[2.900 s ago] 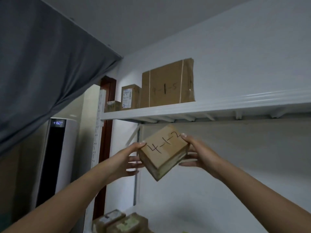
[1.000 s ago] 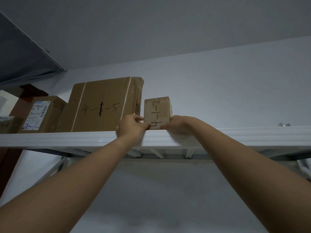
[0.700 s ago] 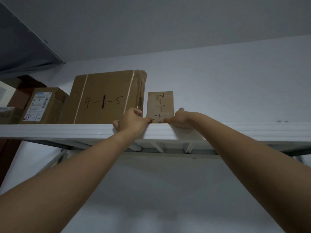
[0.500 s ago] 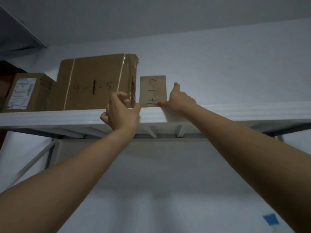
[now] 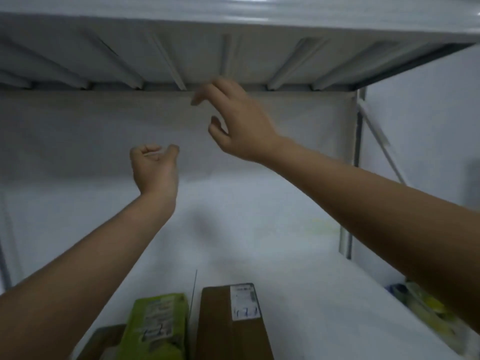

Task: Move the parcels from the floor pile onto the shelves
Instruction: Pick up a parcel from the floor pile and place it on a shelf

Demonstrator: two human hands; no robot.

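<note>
Cardboard parcel gone from view; left hand (image 5: 154,168) fingers clenched, right hand (image 5: 242,126) fingers released.

A green parcel (image 5: 155,328) lies beside a brown parcel (image 5: 233,326) with a white label (image 5: 244,302), under a white shelf (image 5: 233,19).

Position: on your head, close beneath the upper shelf (image 5: 233,55).
Facing: you look forward, toward the back wall (image 5: 78,131).

Brown box (image 5: 233,341): white label (image 5: 245,302) has print too blurred to read, plus a handwritten mark, possibly digits. Green parcel (image 5: 135,333): sticker (image 5: 155,328) with an ink scrawl, also illegible.
</note>
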